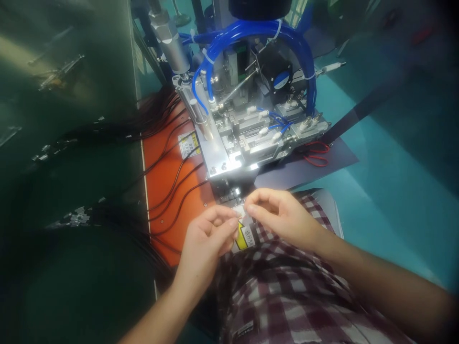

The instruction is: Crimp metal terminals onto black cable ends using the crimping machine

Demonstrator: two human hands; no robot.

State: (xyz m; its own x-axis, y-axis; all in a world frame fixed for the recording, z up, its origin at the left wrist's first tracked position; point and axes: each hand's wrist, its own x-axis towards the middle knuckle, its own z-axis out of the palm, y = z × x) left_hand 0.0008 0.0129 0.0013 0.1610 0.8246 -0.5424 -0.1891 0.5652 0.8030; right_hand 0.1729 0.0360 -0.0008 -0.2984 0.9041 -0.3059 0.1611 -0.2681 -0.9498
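My left hand [206,236] is closed in a pinch, thumb against the fingers, in front of the machine [247,138]. My right hand [283,215] pinches close by on the right, its fingertips a short gap from the left ones. Whatever the fingertips hold, if anything, is too small to make out. Behind and below them is a label [243,236] with a yellow arrow and printed characters. Just beyond the hands sits a small dark metal fixture [229,196] at the machine's front, partly hidden by my fingers.
Blue air tubes [251,31] arch over the machine's metal slides. Black cables [175,184] run across an orange plate [161,167] to the left. Bundles of dark wires with shiny connectors [77,217] lie on the dark green surface. A red wire loop [317,155] hangs at the right.
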